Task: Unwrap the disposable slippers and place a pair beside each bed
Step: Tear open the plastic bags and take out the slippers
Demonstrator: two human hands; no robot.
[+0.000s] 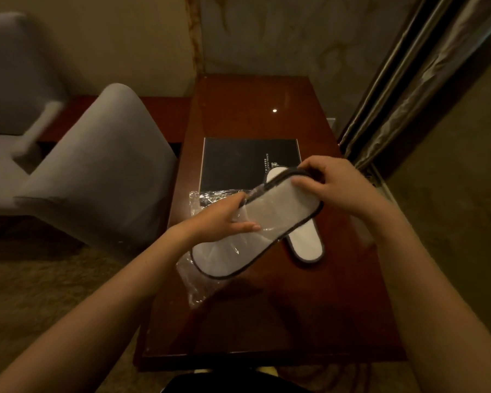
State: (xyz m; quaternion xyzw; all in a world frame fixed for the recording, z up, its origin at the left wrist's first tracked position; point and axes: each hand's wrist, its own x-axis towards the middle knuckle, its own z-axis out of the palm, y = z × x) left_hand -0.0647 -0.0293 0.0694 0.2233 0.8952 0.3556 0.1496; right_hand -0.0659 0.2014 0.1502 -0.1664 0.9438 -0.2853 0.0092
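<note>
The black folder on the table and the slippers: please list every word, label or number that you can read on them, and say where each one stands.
Black folder: small pale print runs along its right part, beside the right hand; it is too small and blurred to read.
Slippers: no text visible.
Clear plastic wrapper: no text visible.

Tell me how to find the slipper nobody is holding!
Look at the shiny dark wooden table between the grey chair and the curtain. In front of the black folder, under the wrapped slipper in the hands, lies the bare slipper. Unlike the held one, it has no clear plastic on it.
</note>
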